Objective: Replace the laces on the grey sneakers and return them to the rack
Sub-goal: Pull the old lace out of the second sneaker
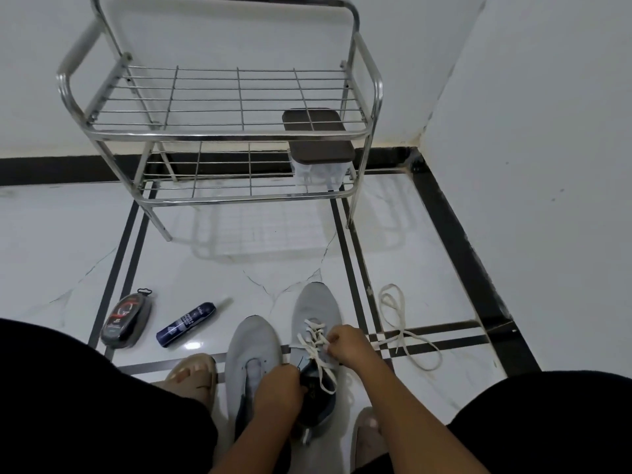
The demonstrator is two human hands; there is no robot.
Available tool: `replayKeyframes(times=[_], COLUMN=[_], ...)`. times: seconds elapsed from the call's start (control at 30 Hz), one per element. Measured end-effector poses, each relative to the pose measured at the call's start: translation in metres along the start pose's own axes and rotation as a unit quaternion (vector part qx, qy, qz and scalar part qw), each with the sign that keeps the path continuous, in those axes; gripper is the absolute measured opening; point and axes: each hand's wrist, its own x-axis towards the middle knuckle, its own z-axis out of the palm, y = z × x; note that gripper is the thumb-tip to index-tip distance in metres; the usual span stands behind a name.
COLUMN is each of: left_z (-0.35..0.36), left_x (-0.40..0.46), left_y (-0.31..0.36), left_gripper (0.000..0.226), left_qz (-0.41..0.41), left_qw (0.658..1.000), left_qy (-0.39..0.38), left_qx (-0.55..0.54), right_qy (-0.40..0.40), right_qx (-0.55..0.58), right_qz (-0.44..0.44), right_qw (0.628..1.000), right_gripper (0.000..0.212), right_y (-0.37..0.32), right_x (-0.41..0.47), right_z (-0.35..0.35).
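Note:
Two grey sneakers stand side by side on the white floor, toes pointing away from me. The left sneaker [251, 350] has no lace in it. The right sneaker [316, 313] carries a white lace [316, 340] threaded loosely through its eyelets. My right hand [345, 343] pinches that lace beside the eyelets. My left hand [278, 388] grips the right sneaker at its dark collar. A second white lace [398, 323] lies loose on the floor to the right. The steel shoe rack [219, 131] stands against the wall ahead.
A lidded clear box [318, 148] sits on the rack's lower shelf at the right. A shoe-polish sponge [128, 319] and a dark spray bottle [188, 325] lie on the floor to the left. My sandalled feet flank the sneakers. A wall rises at the right.

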Motion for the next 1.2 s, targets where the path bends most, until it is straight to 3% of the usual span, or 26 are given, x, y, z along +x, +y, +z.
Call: replayKeyframes(times=[0.07, 0.13, 0.23, 0.33, 0.4, 0.43, 0.53, 0.6, 0.77, 0.87, 0.93, 1.0, 1.07, 1.1, 1.13, 1.2], left_z=[-0.001, 0.0, 0.003, 0.003, 0.002, 0.0, -0.001, -0.002, -0.004, -0.004, 0.001, 0.005, 0.005, 0.003, 0.002, -0.002], left_x=[0.002, 0.002, 0.004, 0.002, 0.001, 0.001, 0.0, 0.001, -0.005, -0.014, -0.023, -0.03, -0.033, -0.034, -0.034, -0.033], left_y=[-0.002, -0.004, -0.005, -0.002, 0.001, 0.002, 0.004, 0.005, -0.003, -0.006, -0.007, -0.01, -0.012, -0.012, -0.012, -0.012], left_gripper=[0.027, 0.03, 0.03, 0.032, 0.036, 0.038, 0.037, 0.03, 0.019, 0.021, 0.024, 0.026, 0.026, 0.025, 0.024, 0.022], left_qz=[0.0, -0.002, -0.003, -0.008, -0.004, 0.004, 0.039, 0.05, 0.049, 0.047, 0.046, 0.058, 0.064, 0.059, 0.049, 0.027], left_qw=[1.0, 1.0, 1.0, 0.999, 0.997, 0.996, 0.992, 0.992, 0.994, 0.994, 0.994, 0.993, 0.994, 0.995, 0.996, 0.996], left_qy=[0.01, 0.017, 0.014, 0.03, 0.06, 0.081, 0.122, 0.118, 0.1, 0.095, 0.094, 0.093, 0.08, 0.073, 0.068, 0.065], left_qx=[-0.002, -0.003, -0.008, -0.039, -0.049, -0.033, 0.009, 0.002, 0.006, 0.04, 0.043, 0.05, 0.046, 0.031, 0.007, -0.052], right_qy=[-0.022, 0.008, 0.163, 0.292, 0.268, 0.24, 0.124, 0.044, 0.07, 0.074, 0.085, 0.124, 0.176, 0.192, 0.188, 0.162], right_qx=[-0.007, 0.023, 0.203, 0.278, 0.263, 0.217, 0.069, 0.026, -0.012, 0.129, 0.274, 0.406, 0.548, 0.576, 0.57, 0.464], right_qz=[0.004, 0.006, 0.076, 0.145, 0.192, 0.198, 0.089, 0.028, 0.004, 0.01, 0.014, 0.021, 0.016, 0.009, 0.005, 0.046], right_qw=[1.0, 1.0, 0.963, 0.904, 0.907, 0.925, 0.986, 0.998, 0.997, 0.989, 0.958, 0.905, 0.818, 0.794, 0.8, 0.87], right_gripper=[0.018, 0.009, 0.019, 0.022, 0.045, 0.051, 0.036, 0.034, 0.012, 0.018, 0.023, 0.018, 0.012, 0.009, 0.015, 0.038], right_y=[-0.002, -0.002, 0.0, 0.01, 0.014, 0.014, 0.008, 0.004, -0.003, -0.016, -0.027, -0.032, -0.034, -0.033, -0.031, -0.021], right_x=[-0.002, -0.004, -0.002, 0.0, -0.008, -0.013, -0.028, -0.041, -0.063, -0.07, -0.077, -0.079, -0.077, -0.073, -0.07, -0.062], right_z=[0.003, -0.001, -0.027, -0.058, -0.059, -0.054, -0.02, 0.009, 0.035, 0.022, 0.005, -0.019, -0.044, -0.052, -0.054, -0.039])
